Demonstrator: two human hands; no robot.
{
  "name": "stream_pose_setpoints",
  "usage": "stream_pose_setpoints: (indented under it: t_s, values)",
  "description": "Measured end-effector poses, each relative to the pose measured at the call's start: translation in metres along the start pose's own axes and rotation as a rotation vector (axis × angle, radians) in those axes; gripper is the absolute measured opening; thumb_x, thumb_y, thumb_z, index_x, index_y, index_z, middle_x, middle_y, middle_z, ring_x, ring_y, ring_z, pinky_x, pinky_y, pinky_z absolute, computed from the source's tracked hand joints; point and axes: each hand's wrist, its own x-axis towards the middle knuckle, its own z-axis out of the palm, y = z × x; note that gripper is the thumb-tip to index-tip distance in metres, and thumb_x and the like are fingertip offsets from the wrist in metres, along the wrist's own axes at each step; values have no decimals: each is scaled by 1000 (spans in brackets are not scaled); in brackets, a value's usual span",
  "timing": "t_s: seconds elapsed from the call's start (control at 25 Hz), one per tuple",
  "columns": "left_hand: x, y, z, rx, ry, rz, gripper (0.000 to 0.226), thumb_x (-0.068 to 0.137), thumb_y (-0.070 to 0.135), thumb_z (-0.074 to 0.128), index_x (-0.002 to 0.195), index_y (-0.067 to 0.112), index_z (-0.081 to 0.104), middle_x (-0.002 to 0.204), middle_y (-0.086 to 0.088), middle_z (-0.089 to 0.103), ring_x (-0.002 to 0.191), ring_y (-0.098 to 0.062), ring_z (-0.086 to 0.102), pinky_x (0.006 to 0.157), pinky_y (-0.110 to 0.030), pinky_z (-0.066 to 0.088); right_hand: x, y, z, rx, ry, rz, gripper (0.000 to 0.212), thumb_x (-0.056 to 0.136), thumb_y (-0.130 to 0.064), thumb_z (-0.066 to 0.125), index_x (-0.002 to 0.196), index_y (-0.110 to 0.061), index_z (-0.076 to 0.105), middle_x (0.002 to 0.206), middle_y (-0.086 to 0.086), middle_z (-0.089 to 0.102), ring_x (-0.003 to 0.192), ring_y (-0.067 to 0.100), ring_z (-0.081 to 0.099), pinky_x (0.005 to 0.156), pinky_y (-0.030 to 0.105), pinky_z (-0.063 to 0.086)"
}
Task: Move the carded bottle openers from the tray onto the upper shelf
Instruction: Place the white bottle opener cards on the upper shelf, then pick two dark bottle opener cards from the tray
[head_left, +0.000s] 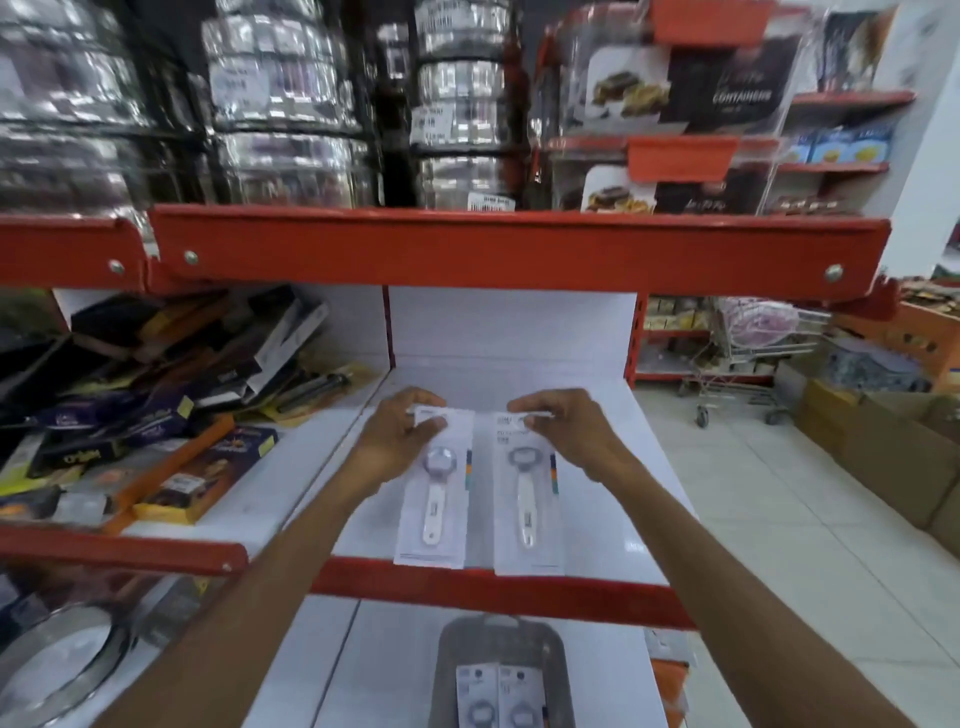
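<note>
Two carded bottle openers lie side by side on the upper shelf (613, 467), their lower ends at its red front edge. The left hand (400, 441) pinches the top of the left card (434, 499); the right hand (566, 431) pinches the top of the right card (530, 504). Card print is unreadable. The grey tray (452, 660) below holds more cards. A box above reads "CONTAINERS" (743, 96).

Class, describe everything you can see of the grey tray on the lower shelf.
The grey tray looks like plastic, with rounded corners, raised walls and a handle cut-out at its far rim. It sits flat on the white lower shelf, cropped by the frame's bottom edge. Two carded bottle openers lie side by side inside. Neither hand touches it.
</note>
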Motion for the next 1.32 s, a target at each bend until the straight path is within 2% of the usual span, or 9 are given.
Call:
stream_pose_setpoints:
  t_s: [0.12, 0.24, 0.36, 0.48, 0.6, 0.96, 1.12, 1.24, 1.32]
  values:
    - [24, -35, 22, 62, -78, -67, 19, 88, 9, 71, 86, 27, 67, 101, -8, 71, 93, -28, 67, 84, -29, 47, 13, 41, 20, -14, -24, 80, 18, 86, 3, 64, 98, -4, 75, 108, 12, 75, 103, 18, 68, 93, 22, 53]
    - [27, -50, 33, 200, -101, -106, 13, 89, 18, 71, 102, 15, 71, 113, -9, 72, 99, -21, 66, 75, -13, 44, 12, 62, 24, -76, 0, 141, 19, 88, 2, 62, 99, -5, 75, 109, 10, 74, 105, 20, 67, 74, -1, 45]
    - [25, -57, 39, 414, -179, -46, 23, 89, 27, 70, 104, 11, 73, 114, -6, 73, 106, -20, 64, 81, -19, 42, 8, 64, 28, -180, -64, 88, 16, 90, -7, 62, 100, -7, 75, 111, 9, 74, 107, 21, 67, 76, -3, 44]
    - [16, -57, 34, 544, -208, -1, 32, 85, 49, 66, 99, 22, 76, 111, -2, 73, 108, -22, 63, 92, -33, 50, -2, 59, 26, -378, -169, 40, 27, 90, -40, 59, 108, -25, 72, 122, -3, 70, 114, 19, 63, 100, 37, 50]
    - [3, -47, 25, 620, -142, 18, 36, 85, 58, 61, 105, 30, 71, 114, 0, 67, 108, -21, 60, 94, -43, 52, -17, 46, 15, -507, -148, 15, 37, 90, -55, 51, 118, -34, 64, 130, -8, 65, 122, 22, 54, 104, 51, 42]
    - [-91, -8, 20, 593, 36, 278, 10, 87, 42, 68, 85, 32, 69, 88, 18, 67, 80, 0, 50, 67, -14, 40, -113, -16, -1, -392, -105, -231, 23, 93, -35, 56, 113, -34, 67, 115, -15, 70, 98, 3, 61, 86, 21, 52]
    - [-145, -21, 35, 580, -33, 441, 14, 88, 32, 64, 79, 23, 70, 76, 10, 70, 71, -8, 58, 63, -23, 48, -162, -4, 1, -313, -211, -212, 23, 90, -13, 59, 104, -26, 71, 99, -15, 71, 83, 0, 64, 76, 7, 50]
    - [-180, -53, 60, 663, -208, 539, 14, 85, 29, 65, 78, 19, 72, 72, 5, 73, 65, -12, 62, 61, -25, 53, -180, 38, 22, -379, -351, -91, 23, 90, -15, 58, 105, -26, 71, 103, -13, 73, 84, 1, 66, 81, 18, 56]
    - [-191, -83, 82, 676, -382, 351, 22, 87, 37, 60, 85, 20, 74, 82, 4, 77, 71, -13, 67, 68, -29, 60, -185, 79, 45, -462, -413, -5, 25, 91, -18, 58, 112, -27, 67, 114, -9, 72, 92, 8, 68, 88, 28, 58]
